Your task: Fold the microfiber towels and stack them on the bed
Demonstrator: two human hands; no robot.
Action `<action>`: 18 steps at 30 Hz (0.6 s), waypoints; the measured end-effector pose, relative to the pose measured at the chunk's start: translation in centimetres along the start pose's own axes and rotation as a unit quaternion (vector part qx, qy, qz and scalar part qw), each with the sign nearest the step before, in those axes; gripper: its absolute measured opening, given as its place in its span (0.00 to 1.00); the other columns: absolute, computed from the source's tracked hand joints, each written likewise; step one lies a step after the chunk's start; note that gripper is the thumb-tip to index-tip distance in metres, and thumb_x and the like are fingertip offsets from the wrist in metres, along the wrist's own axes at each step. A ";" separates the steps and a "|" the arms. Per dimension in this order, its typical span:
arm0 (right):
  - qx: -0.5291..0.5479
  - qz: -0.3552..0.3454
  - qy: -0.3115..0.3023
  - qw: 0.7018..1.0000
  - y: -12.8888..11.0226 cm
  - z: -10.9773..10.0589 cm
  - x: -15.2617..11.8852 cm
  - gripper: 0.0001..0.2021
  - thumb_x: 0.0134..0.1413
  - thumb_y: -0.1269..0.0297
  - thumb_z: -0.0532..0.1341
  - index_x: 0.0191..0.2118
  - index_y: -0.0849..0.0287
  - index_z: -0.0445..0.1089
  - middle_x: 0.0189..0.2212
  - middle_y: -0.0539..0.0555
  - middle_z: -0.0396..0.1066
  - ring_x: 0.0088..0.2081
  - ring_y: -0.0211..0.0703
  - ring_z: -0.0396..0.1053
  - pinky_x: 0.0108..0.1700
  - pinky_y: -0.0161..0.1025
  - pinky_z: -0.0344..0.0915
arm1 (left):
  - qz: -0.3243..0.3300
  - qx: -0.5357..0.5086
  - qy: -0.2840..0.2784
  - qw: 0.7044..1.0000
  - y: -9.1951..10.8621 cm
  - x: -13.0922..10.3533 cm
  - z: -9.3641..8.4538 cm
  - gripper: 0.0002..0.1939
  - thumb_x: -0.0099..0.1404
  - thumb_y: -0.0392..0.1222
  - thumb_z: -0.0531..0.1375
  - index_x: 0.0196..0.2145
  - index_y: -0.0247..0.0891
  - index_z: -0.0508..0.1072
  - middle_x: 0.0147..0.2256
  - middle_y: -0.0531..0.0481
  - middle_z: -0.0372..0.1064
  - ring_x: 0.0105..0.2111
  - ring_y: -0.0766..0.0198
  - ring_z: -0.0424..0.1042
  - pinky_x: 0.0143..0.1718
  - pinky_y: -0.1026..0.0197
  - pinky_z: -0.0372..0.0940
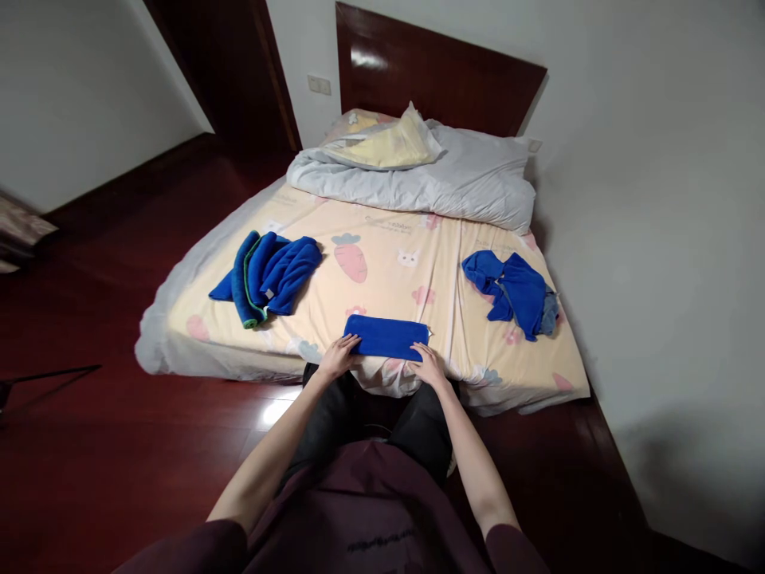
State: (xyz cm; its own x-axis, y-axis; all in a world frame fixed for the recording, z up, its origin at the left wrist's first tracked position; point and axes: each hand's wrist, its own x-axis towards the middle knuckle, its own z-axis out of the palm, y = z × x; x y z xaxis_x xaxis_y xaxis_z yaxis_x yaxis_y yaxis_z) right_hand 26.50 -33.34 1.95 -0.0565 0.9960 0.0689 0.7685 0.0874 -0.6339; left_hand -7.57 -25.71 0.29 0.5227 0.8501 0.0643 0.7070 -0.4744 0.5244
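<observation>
A blue towel (386,337), folded into a flat rectangle, lies at the near edge of the bed in front of me. My left hand (339,356) rests with its fingers stretched out over the towel's lower left corner. At the opposite end, my right hand (428,364) touches the lower right corner, its fingers extended and its thumb apart along the near edge. A small white tag (429,333) sticks out at the towel's right side. The undersides of both hands are hidden.
On the bed's left lies a pile of blue towels (290,267), one rolled with green edging. Crumpled blue cloths (519,291) lie at the right. A grey-white quilt (478,179) and a yellow pillow (398,143) are near the headboard (436,68). The patterned sheet (382,263) has wrinkles.
</observation>
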 end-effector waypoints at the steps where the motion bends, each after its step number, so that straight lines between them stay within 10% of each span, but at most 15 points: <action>1: -0.012 -0.002 -0.005 1.000 0.2 -0.2 0.2 0.26 0.53 0.71 0.67 0.59 0.52 0.75 0.63 0.55 0.72 0.67 0.50 0.67 0.71 0.53 0.61 | 0.000 0.011 -0.005 1.000 0.0 0.3 -0.2 0.32 0.62 0.32 0.59 0.65 0.34 0.70 0.65 0.37 0.67 0.68 0.47 0.64 0.70 0.43 0.57; 9: -0.005 0.010 0.009 1.000 0.9 -1.3 0.6 0.27 0.51 0.81 0.59 0.54 0.52 0.78 0.57 0.54 0.78 0.60 0.48 0.73 0.69 0.52 0.63 | 0.020 0.025 -0.048 0.998 -0.5 0.6 -2.8 0.29 0.60 0.33 0.58 0.59 0.37 0.76 0.60 0.38 0.74 0.60 0.47 0.72 0.69 0.43 0.57; 18: 0.235 0.089 0.073 0.965 3.1 -1.0 -0.2 0.18 0.57 0.56 0.64 0.49 0.60 0.77 0.46 0.60 0.81 0.47 0.52 0.79 0.53 0.47 0.75 | -0.173 -0.247 0.067 0.951 -1.8 0.2 -2.5 0.25 0.60 0.49 0.60 0.53 0.38 0.76 0.50 0.43 0.80 0.51 0.50 0.78 0.56 0.50 0.72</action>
State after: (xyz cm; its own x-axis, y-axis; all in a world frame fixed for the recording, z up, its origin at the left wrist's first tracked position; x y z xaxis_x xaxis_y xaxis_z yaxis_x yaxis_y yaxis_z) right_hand 29.59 -33.30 0.75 0.1659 0.9861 0.0122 0.3817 -0.0528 -0.9228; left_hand -9.96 -24.06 1.50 0.2111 0.9729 -0.0941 0.4977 -0.0241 0.8670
